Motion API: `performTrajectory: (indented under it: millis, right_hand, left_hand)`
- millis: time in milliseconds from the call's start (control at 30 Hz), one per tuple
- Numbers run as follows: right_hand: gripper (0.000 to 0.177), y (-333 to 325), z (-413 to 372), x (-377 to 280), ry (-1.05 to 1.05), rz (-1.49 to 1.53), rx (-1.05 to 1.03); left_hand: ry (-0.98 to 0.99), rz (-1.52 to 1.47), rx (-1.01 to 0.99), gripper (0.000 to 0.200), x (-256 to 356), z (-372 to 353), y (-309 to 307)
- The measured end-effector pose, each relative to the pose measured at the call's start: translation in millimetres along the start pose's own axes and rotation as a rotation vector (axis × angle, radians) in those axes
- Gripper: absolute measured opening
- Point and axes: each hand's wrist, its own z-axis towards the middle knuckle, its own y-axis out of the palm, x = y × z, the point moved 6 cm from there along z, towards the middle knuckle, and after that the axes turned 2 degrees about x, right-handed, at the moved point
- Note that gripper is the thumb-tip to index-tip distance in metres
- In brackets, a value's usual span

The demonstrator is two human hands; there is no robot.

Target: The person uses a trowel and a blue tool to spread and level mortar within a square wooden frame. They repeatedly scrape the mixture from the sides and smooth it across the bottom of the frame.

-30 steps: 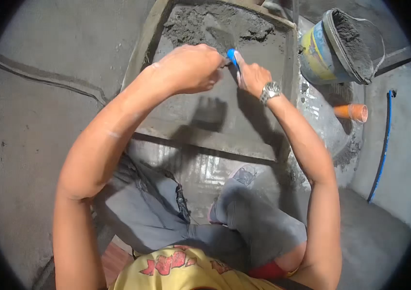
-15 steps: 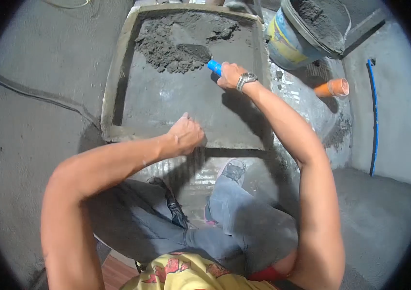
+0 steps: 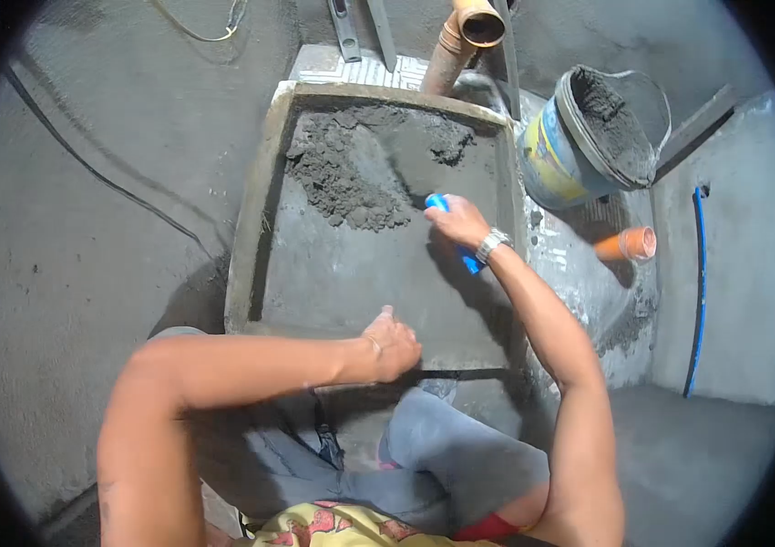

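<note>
My right hand (image 3: 462, 223) is wrapped round the blue handle of a trowel (image 3: 471, 263). Its grey blade, smeared by motion, reaches away from me beside the mortar. The crumbly grey mortar (image 3: 342, 187) lies heaped in the far left part of a shallow square tray (image 3: 249, 246), with a smaller lump at the back right. At the tray's near rim my left hand (image 3: 395, 346) is closed over the edge, thumb side up; its fingertips are hidden.
A bucket of mortar (image 3: 551, 150) stands tilted right of the tray. Orange pipe stubs (image 3: 624, 244) and a larger orange pipe (image 3: 446, 59) stick up nearby. A spirit level (image 3: 343, 32) lies behind. A black cable (image 3: 105, 173) runs at left, a blue tube (image 3: 700, 292) at right.
The view has tipped up, so the tray sits lower in the picture. My right hand has turned the trowel, and its blade now points away at the back right. My left hand stays on the rim.
</note>
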Motion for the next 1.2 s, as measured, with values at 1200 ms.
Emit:
performTrajectory:
  millis: [1200]
  right_hand:
    - [0.041, -21.5, 32.0, 56.2, 0.117, -0.233, -0.064]
  left_hand:
    - [0.273, -0.143, -0.193, 0.018, 4.0, -63.0, -18.2]
